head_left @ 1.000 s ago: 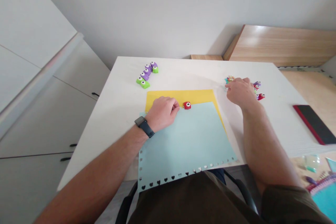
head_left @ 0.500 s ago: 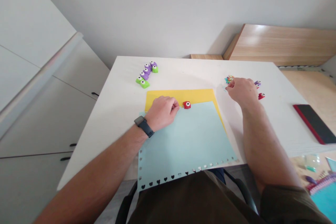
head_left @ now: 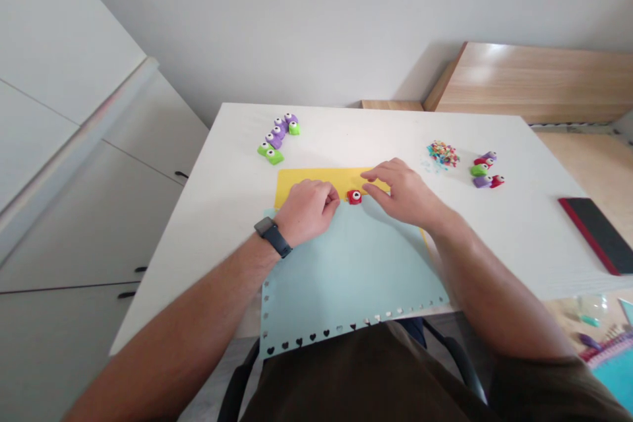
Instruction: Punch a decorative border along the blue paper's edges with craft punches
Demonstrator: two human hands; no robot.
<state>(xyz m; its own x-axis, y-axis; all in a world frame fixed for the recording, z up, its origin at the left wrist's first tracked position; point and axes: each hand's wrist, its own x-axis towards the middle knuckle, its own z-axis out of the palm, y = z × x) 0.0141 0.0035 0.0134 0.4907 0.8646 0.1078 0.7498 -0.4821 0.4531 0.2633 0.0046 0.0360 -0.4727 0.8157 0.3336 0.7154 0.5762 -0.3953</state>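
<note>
A red craft punch [head_left: 355, 197] with a white eye-like button sits at the far edge of a light blue paper sheet [head_left: 346, 270], whose near and left edges carry punched hearts and other shapes. Just left of the punch, my left hand [head_left: 309, 211] lies on the sheet, thumb and finger closed at its far edge. My right hand [head_left: 403, 194] hovers right of the punch with fingers apart and nothing visible in them. A yellow sheet [head_left: 316, 177] lies partly beneath the blue one.
Purple and green punches [head_left: 277, 135] stand at the back left of the white table [head_left: 198, 211]. At the right are a pile of colored paper bits [head_left: 444, 153] and several more punches [head_left: 481, 170]. A dark, red-edged flat object [head_left: 598, 234] lies at the right edge.
My right hand has moved left from the pile of paper bits to beside the red punch, and its fingers have spread. My left hand has stayed in place.
</note>
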